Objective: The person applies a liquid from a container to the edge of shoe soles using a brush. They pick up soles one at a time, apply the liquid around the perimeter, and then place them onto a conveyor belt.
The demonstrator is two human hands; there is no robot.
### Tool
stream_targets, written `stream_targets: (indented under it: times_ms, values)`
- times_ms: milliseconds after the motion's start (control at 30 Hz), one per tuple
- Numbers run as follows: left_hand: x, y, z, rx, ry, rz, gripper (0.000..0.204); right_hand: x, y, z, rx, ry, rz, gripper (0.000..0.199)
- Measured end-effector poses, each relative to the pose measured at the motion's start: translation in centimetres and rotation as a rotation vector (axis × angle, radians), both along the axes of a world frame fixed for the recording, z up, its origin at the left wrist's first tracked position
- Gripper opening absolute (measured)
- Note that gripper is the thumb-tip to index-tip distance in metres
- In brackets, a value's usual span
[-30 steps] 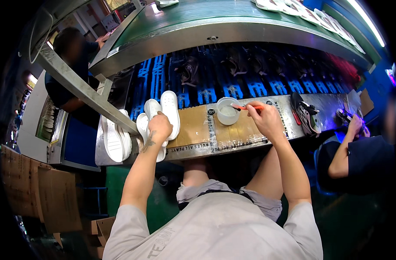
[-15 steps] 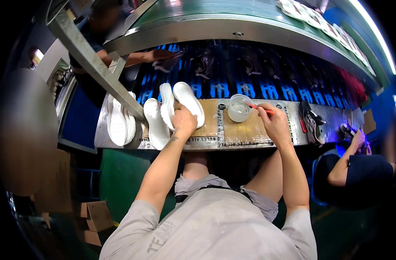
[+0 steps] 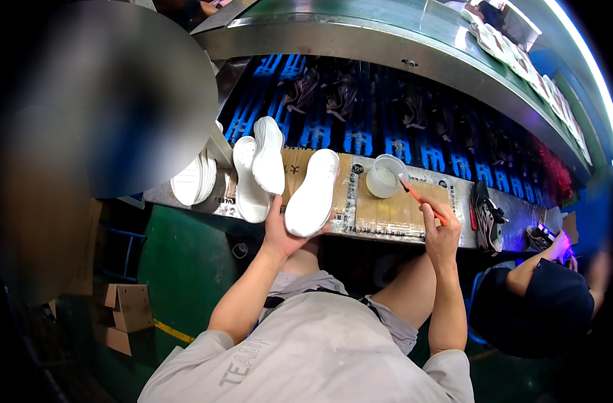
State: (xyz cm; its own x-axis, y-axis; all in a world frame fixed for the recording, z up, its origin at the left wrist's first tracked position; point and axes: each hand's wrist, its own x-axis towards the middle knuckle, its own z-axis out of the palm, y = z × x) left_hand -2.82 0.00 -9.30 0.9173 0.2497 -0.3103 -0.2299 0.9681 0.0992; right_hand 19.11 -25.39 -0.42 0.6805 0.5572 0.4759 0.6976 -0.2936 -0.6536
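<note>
The left hand had its fingers closed round the near end of a white sole, holding it tilted over the bench, toe pointing away. The right hand gripped an orange brush, its tip at the rim of a cup of pale glue. Half a second earlier the sole lay higher and further left, close by the two soles stacked on the bench; it had since come nearer the middle, while the brush stayed at the cup. Bare cardboard lay between sole and cup. More soles leaned at the bench's left edge, and a dark shoe sat near its right end. Beyond the far edge ran the blue conveyor.
</note>
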Motion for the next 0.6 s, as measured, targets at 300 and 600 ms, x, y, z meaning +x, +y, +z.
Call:
stream_targets:
  times_ms: [300, 600]
  values:
    - [1.6, -1.0, -3.4, 0.073, -0.254, -0.226, 0.078, -2.3, 3.6, -0.2, -0.038, 0.369, 0.313, 0.015]
    - [3.8, -0.5, 0.5, 0.465, -0.307, -0.329, 0.085, -0.4, 4.8, 0.6, -0.033, 0.073, 0.428, 0.019]
